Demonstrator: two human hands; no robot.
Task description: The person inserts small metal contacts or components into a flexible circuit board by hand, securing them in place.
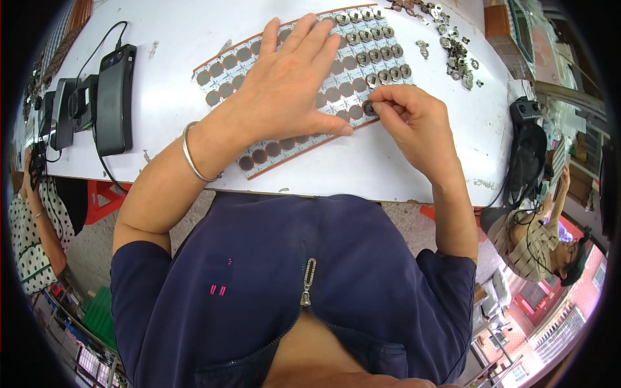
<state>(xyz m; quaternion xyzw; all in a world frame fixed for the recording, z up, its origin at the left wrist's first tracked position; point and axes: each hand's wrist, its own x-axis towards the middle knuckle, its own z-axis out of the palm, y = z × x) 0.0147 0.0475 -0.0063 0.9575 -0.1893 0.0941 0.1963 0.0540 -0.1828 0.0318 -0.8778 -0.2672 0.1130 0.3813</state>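
A pale panel (249,173) with brown edges lies tilted on the white table, bearing rows of round grey discs (260,157). Small silver metal clips (383,53) sit over the discs in several rows at its right end. My left hand (288,90) rests flat across the panel's middle, fingers spread, covering part of the rows. At the panel's lower right edge, my right hand (417,126) pinches a small dark metal clip (369,108) against a disc position. The fingertips partly hide this clip.
Loose metal clips (457,61) are heaped at the back right. A black box-shaped device (116,100) with cables stands at the left. Black gear (527,142) with a cord lies on the right edge, below brown stacked panels (507,42). One person sits at each side.
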